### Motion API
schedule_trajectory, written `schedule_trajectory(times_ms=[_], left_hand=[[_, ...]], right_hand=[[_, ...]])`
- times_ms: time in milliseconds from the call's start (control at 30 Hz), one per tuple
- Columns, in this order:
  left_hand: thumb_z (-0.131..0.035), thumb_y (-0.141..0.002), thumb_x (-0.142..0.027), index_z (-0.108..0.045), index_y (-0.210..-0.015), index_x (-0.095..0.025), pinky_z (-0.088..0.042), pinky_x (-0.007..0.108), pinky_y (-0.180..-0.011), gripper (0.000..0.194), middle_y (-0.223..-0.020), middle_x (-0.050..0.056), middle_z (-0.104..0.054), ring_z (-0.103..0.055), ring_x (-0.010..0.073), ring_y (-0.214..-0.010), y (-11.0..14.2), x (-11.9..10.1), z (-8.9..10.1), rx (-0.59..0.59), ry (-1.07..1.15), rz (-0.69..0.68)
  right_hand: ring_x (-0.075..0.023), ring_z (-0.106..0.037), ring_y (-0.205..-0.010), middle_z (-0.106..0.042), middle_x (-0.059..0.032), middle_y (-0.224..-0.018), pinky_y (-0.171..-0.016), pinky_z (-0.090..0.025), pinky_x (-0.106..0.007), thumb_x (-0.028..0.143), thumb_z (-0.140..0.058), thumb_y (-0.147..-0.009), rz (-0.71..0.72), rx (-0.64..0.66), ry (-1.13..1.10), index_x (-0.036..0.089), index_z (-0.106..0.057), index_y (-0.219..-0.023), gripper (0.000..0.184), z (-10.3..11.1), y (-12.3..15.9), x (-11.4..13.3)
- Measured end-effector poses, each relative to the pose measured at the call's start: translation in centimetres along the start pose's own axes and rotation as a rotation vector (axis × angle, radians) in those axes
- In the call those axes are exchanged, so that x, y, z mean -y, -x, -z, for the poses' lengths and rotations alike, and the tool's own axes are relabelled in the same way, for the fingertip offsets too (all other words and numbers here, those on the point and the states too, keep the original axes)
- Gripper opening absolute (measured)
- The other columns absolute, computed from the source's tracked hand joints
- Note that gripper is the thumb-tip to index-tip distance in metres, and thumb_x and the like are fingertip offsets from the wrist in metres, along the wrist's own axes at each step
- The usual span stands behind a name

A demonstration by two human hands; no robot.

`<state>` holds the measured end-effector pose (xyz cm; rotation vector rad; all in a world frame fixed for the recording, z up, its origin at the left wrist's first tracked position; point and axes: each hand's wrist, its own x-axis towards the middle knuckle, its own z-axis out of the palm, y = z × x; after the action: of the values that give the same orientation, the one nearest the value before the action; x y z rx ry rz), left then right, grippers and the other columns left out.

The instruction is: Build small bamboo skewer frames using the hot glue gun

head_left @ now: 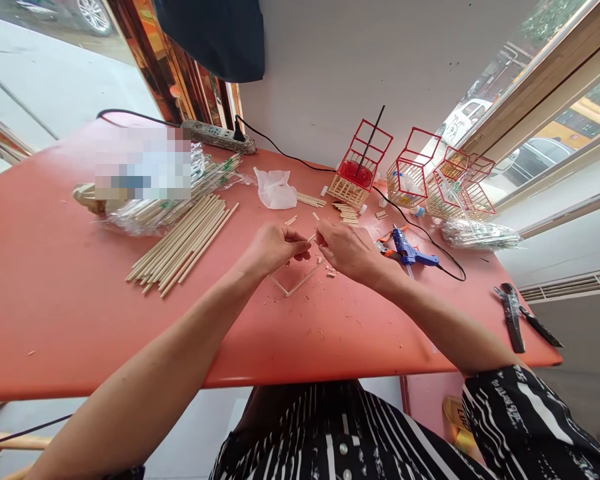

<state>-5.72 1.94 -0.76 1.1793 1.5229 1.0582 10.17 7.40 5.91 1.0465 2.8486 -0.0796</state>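
Note:
Close together above the table, both hands have their fingers pinched. My left hand [279, 247] grips one end of a thin wooden stick [312, 237]. The other end runs into the fingers of my right hand [344, 248], where a light stick tip also pokes out above the knuckles. Below the hands lies a thin wooden frame [305, 279], its far side hidden by them. Small wood scraps [331, 273] are scattered beside it. To the right of my right hand rests a blue glue gun [411, 251], with orange-handled pliers [393, 253] partly behind it.
Left on the red table [130, 353] lie loose wooden sticks [183, 247] and plastic-wrapped bundles [155, 210]. A power strip [220, 137] and white plastic bag [275, 189] sit behind. Several red-topped stick baskets [350, 190] stand back right. Black-handled cutters [515, 320] lie near the right edge.

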Motion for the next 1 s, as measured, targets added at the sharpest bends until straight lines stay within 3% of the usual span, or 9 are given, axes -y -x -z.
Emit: schedule_trajectory(times_ms=[200,333,400,533,667,1000], left_hand=[[-0.070,-0.070,-0.039,-0.076,-0.072,-0.017,-0.048,0.026,-0.053,0.023,-0.074,0.008,-0.077,-0.068,0.0202,-0.069,0.2,-0.2,0.1,0.005,0.007,-0.012],[-0.071,-0.070,-0.038,-0.076,-0.073,-0.016,-0.048,0.026,-0.053,0.023,-0.073,0.009,-0.077,-0.069,0.0209,-0.071,0.4,-0.3,0.1,-0.005,0.008,-0.009],[-0.071,-0.069,-0.038,-0.075,-0.074,-0.016,-0.048,0.026,-0.053,0.023,-0.073,0.008,-0.077,-0.069,0.0207,-0.071,0.3,-0.2,0.1,-0.009,0.016,-0.007],[-0.072,-0.067,-0.038,-0.075,-0.074,-0.017,-0.047,0.026,-0.052,0.023,-0.073,0.008,-0.077,-0.069,0.0205,-0.069,0.0,0.3,0.0,-0.006,0.015,0.004],[-0.072,-0.068,-0.039,-0.075,-0.077,-0.017,-0.048,0.026,-0.054,0.024,-0.075,0.008,-0.078,-0.069,0.0205,-0.069,-0.2,0.7,-0.1,0.004,-0.003,0.029],[-0.067,-0.071,-0.037,-0.075,-0.071,-0.018,-0.051,0.030,-0.064,0.021,-0.070,0.006,-0.076,-0.070,0.0209,-0.068,-0.3,0.8,-0.1,0.011,-0.125,-0.020]], right_hand=[[-0.0189,-0.060,-0.073,-0.069,-0.0068,-0.088,-0.059,-0.026,-0.028,0.019,-0.052,-0.093,0.005,-0.027,-0.004,0.018,-0.060,-0.101,0.011,-0.1,0.2,0.3],[-0.0156,-0.057,-0.072,-0.067,-0.0035,-0.085,-0.062,-0.030,-0.025,0.018,-0.054,-0.091,0.076,-0.132,-0.106,0.019,-0.057,-0.094,0.005,0.7,1.1,-0.3],[-0.0147,-0.056,-0.072,-0.067,-0.0023,-0.085,-0.065,-0.032,-0.024,0.020,-0.055,-0.090,0.089,-0.215,-0.172,0.019,-0.057,-0.093,0.004,1.4,1.4,-1.3],[-0.0152,-0.055,-0.071,-0.065,-0.0018,-0.083,-0.067,-0.034,-0.025,0.021,-0.055,-0.087,-0.047,-0.325,-0.193,0.019,-0.057,-0.090,0.004,1.7,1.0,-4.6],[-0.0147,-0.054,-0.070,-0.064,-0.0013,-0.078,-0.066,-0.034,-0.024,0.016,-0.059,-0.079,-0.041,-0.227,-0.250,0.017,-0.057,-0.082,0.004,0.2,0.4,-6.3],[-0.0141,-0.055,-0.070,-0.067,-0.0006,-0.081,-0.061,-0.029,-0.025,0.021,-0.055,-0.089,0.079,-0.119,-0.277,0.018,-0.061,-0.090,0.006,-1.5,2.0,-0.8]])
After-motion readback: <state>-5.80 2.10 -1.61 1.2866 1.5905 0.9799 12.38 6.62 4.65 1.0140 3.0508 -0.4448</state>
